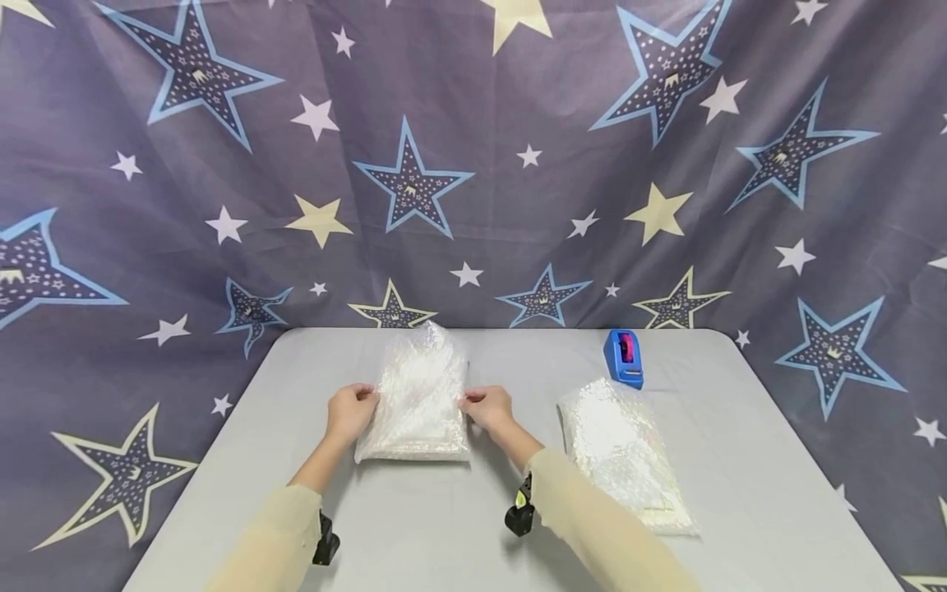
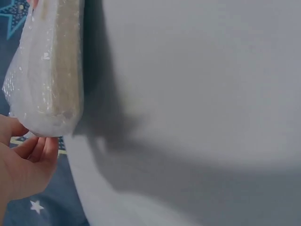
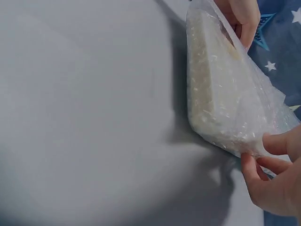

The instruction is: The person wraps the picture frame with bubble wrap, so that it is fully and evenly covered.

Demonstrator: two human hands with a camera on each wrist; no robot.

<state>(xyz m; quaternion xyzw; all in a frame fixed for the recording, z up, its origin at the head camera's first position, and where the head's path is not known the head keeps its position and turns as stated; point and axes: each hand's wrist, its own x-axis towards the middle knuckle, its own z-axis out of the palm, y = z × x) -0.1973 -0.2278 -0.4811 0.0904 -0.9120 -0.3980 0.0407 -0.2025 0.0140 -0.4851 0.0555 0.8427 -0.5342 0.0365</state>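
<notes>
A bubble-wrap bag with a thick, pale, block-like item inside lies on the left half of the table in the head view. At its left edge my left hand pinches the plastic between thumb and fingers. On the opposite edge my right hand pinches the wrap in the same way. Seen from the left wrist, the bag shows a beige side through the plastic, with the left hand at its corner. The right wrist view has the right hand gripping a loose fold of the bag.
A second bubble-wrapped package lies on the right of the grey-white table. Behind it stands a blue tape dispenser with a pink roll. A star-patterned curtain hangs along the table's far edge and sides.
</notes>
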